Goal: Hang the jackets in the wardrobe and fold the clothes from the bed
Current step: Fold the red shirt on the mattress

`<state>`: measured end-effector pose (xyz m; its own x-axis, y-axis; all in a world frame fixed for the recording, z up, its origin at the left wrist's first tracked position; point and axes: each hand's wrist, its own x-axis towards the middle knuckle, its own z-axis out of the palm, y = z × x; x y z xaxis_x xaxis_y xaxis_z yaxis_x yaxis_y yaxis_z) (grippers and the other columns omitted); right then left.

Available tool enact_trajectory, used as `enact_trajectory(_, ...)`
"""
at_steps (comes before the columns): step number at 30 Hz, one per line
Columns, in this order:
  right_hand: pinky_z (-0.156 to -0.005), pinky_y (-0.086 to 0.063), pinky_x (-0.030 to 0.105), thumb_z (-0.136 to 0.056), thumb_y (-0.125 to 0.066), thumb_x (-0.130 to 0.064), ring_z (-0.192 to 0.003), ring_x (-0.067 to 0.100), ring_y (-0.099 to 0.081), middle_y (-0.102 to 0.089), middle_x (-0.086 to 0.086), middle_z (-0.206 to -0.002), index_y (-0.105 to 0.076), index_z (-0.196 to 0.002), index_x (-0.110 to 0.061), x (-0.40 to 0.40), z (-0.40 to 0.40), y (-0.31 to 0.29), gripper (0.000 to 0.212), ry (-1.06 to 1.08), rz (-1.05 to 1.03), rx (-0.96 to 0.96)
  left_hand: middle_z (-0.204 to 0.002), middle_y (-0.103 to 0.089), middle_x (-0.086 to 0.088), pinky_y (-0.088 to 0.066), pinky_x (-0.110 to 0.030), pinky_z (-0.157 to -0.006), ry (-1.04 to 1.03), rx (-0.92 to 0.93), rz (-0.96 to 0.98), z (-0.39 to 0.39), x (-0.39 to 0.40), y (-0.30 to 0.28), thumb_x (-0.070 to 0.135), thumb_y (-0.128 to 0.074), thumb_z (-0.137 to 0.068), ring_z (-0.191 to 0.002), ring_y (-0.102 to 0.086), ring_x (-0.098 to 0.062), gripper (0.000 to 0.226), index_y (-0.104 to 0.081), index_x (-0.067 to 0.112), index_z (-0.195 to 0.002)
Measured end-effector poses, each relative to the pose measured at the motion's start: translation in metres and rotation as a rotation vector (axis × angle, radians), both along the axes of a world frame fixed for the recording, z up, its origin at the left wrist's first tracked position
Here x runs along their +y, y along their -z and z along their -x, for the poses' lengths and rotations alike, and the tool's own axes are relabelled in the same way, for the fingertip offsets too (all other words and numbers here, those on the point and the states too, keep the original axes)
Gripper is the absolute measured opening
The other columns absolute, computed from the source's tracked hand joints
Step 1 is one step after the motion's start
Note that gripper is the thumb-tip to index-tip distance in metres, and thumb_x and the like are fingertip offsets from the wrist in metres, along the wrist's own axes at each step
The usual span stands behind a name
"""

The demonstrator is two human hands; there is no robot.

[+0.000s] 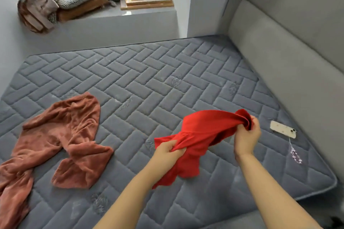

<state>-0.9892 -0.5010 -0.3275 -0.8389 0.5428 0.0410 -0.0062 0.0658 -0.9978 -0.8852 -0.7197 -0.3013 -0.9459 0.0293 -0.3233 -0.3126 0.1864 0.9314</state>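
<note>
Above mattress [149, 72], left hand [168, 151], right hand [246, 135]: fingers curled, gripping red garment [202, 130]

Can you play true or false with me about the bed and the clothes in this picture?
1. Both hands hold the red cloth. True: the left hand and the right hand each grip a part of it.
2. The brown clothes are folded in a neat pile. False: they lie spread and rumpled on the mattress.
3. A phone lies on the mattress, to the right of the hands. True.
4. The phone lies on top of the brown clothes. False: it lies far from them, near the headboard.
5. The red cloth lies flat on the mattress. False: the hands hold it up.
</note>
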Motion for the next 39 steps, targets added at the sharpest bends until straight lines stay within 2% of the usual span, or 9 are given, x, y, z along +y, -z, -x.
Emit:
enact_trajectory(5, -0.075, -0.046, 0.017, -0.074, -0.044, 0.013, -0.076, 0.0, -0.057, -0.062, 0.006, -0.089, -0.059, -0.098, -0.013, 0.07, 0.062, -0.05, 0.038, -0.058, -0.023, 0.086, -0.098, -0.069, -0.009, -0.049, -0.035, -0.088, -0.114, -0.075, -0.365, 0.029, 0.104, -0.037, 0.003, -0.051, -0.097, -0.091, -0.059, -0.019, 0.02, -0.069, 0.01, -0.1)
enact_trajectory(7, -0.078, -0.047, 0.024, -0.072, -0.042, 0.015, -0.08, 0.007, -0.057, -0.061, 0.01, -0.09, -0.058, -0.098, -0.01, 0.082, 0.092, -0.071, 0.04, -0.134, -0.064, 0.128, -0.099, -0.073, -0.006, -0.054, -0.031, -0.085, -0.209, -0.068, -0.494, 0.041, 0.126, -0.049, 0.003, -0.05, -0.097, -0.089, -0.065, -0.016, 0.022, -0.069, 0.013, -0.101)
enact_trajectory(11, -0.083, -0.042, 0.02, -0.069, -0.042, 0.018, -0.083, 0.002, -0.055, -0.06, 0.005, -0.089, -0.059, -0.097, -0.005, 0.05, 0.143, -0.095, 0.041, -0.341, -0.197, 0.189, -0.107, -0.074, -0.001, -0.055, -0.026, -0.087, -0.338, -0.012, -0.525, 0.055, 0.127, -0.057, 0.009, -0.051, -0.098, -0.098, -0.067, -0.012, 0.024, -0.069, 0.017, -0.111)
enact_trajectory(13, -0.086, -0.043, 0.027, -0.071, -0.044, 0.02, -0.089, 0.015, -0.055, -0.061, 0.009, -0.091, -0.06, -0.098, -0.001, 0.015, 0.159, -0.09, 0.038, -0.46, -0.242, 0.181, -0.107, -0.074, 0.004, -0.054, -0.021, -0.086, -0.432, 0.035, -0.52, 0.055, 0.112, -0.051, 0.009, -0.051, -0.098, -0.099, -0.067, -0.008, 0.025, -0.067, 0.016, -0.115)
enact_trajectory(17, -0.09, -0.045, 0.038, -0.07, -0.047, 0.019, -0.094, 0.029, -0.059, -0.064, 0.016, -0.096, -0.062, -0.099, 0.006, -0.094, 0.168, -0.049, 0.034, -0.732, -0.331, 0.119, -0.111, -0.072, 0.009, -0.052, -0.019, -0.089, -0.649, 0.049, -0.501, 0.037, 0.054, -0.012, 0.008, -0.051, -0.098, -0.1, -0.065, -0.004, 0.026, -0.065, 0.02, -0.116)
enact_trajectory(20, -0.096, -0.044, 0.042, -0.07, -0.049, 0.018, -0.104, 0.035, -0.06, -0.066, 0.022, -0.105, -0.062, -0.104, 0.007, -0.19, 0.156, 0.0, 0.038, -0.941, -0.402, 0.053, -0.106, -0.074, 0.006, -0.053, -0.014, -0.076, -0.794, -0.011, -0.485, 0.012, -0.003, 0.042, 0.008, -0.054, -0.097, -0.095, -0.068, -0.004, 0.021, -0.068, 0.019, -0.108)
enact_trajectory(26, -0.112, -0.035, 0.038, -0.077, -0.059, 0.017, -0.131, 0.031, -0.045, -0.043, 0.019, -0.144, -0.038, -0.143, -0.001, -0.338, 0.081, 0.154, 0.072, -1.321, -0.424, -0.291, -0.098, -0.074, -0.001, -0.051, -0.026, -0.079, -1.05, -0.256, -0.274, -0.049, -0.124, 0.207, 0.014, -0.061, -0.094, -0.092, -0.069, -0.016, 0.02, -0.064, 0.011, -0.114)
enact_trajectory(32, -0.104, -0.044, 0.036, -0.082, -0.056, 0.015, -0.124, 0.032, -0.053, -0.053, 0.018, -0.136, -0.052, -0.133, -0.002, -0.292, 0.001, 0.293, 0.055, -1.167, -0.337, -0.65, -0.137, -0.05, -0.016, -0.038, -0.041, -0.106, -1.133, -0.607, -0.223, -0.102, -0.161, 0.336, 0.016, -0.059, -0.097, -0.122, -0.05, -0.026, 0.056, -0.034, 0.0, -0.145)
enact_trajectory(39, -0.074, -0.048, 0.02, -0.094, -0.046, 0.01, -0.092, 0.017, -0.06, -0.064, 0.017, -0.113, -0.057, -0.123, 0.002, -0.183, -0.045, 0.346, 0.032, -0.797, -0.03, -0.888, -0.113, -0.062, -0.003, -0.046, -0.025, -0.088, -1.091, -0.682, -0.315, -0.119, -0.112, 0.373, 0.027, -0.071, -0.088, -0.101, -0.06, -0.014, 0.047, -0.049, 0.009, -0.126)
